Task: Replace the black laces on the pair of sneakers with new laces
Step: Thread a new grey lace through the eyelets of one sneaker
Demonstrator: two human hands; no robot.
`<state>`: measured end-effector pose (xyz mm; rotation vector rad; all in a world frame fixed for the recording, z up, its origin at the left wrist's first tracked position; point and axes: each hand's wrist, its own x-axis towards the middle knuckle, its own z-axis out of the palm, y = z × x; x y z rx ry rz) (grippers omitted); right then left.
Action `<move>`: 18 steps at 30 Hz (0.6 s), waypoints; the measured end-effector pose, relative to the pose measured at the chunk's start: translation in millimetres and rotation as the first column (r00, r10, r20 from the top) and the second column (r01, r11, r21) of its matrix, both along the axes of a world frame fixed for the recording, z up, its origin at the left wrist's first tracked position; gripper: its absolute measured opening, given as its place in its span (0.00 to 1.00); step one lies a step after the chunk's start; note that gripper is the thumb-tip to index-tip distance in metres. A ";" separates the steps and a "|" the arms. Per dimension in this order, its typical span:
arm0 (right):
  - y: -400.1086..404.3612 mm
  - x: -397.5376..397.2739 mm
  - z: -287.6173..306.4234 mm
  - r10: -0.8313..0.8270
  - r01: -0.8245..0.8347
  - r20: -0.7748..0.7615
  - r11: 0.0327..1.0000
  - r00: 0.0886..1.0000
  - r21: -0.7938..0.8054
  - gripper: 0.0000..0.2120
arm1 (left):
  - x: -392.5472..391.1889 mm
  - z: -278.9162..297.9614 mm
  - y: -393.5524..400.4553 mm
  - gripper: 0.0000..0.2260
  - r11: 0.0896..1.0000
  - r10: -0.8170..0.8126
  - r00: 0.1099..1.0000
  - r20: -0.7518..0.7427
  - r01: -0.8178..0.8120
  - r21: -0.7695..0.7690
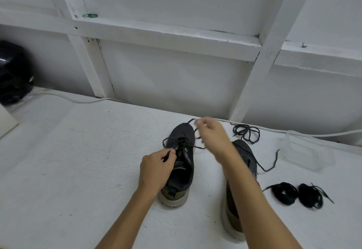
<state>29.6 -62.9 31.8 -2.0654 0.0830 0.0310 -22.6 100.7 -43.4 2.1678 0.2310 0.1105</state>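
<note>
Lace (177, 141) on the left sneaker (181, 162) is pinched at both ends, left hand (156, 167) at the eyelets, right hand (212, 133) beyond the toe; right of it, the other sneaker (244, 154) appears unlaced, two coiled laces (297, 195) judged unused.

bare table (78, 160) left of sneakers, lace bundles (297, 195) and plastic tray (305, 151) crowding right

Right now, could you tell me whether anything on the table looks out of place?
Nothing looks damaged. A loose lace lies tangled beyond the right sneaker, and a clear plastic wrapper sits discarded near the wall.
</note>
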 end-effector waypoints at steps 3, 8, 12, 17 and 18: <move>-21.8 0.4 20.2 0.015 -0.015 0.032 1.000 0.999 -0.017 0.08 | -1.9 -0.1 -0.6 0.13 1.000 0.006 1.000 -0.004 -0.006 -0.017; -4.7 -0.8 -10.9 0.112 -0.122 -0.049 0.930 0.992 -0.346 0.08 | -3.2 1.2 1.0 0.13 1.000 0.007 1.000 0.006 -0.007 -0.019; 14.0 -5.8 -29.0 0.257 -0.275 -0.106 0.820 0.961 -0.502 0.12 | -3.4 3.1 -0.5 0.11 1.000 0.007 1.000 0.014 -0.007 0.003; 28.6 -0.3 -30.4 0.230 -0.288 -0.174 0.729 0.958 -0.621 0.11 | -3.3 3.6 0.1 0.12 0.999 -0.006 1.000 0.030 0.005 0.036; 30.3 1.8 -29.2 0.221 -0.296 -0.197 0.712 0.955 -0.637 0.10 | -3.2 3.3 -0.3 0.13 0.999 -0.007 1.000 0.029 0.006 0.043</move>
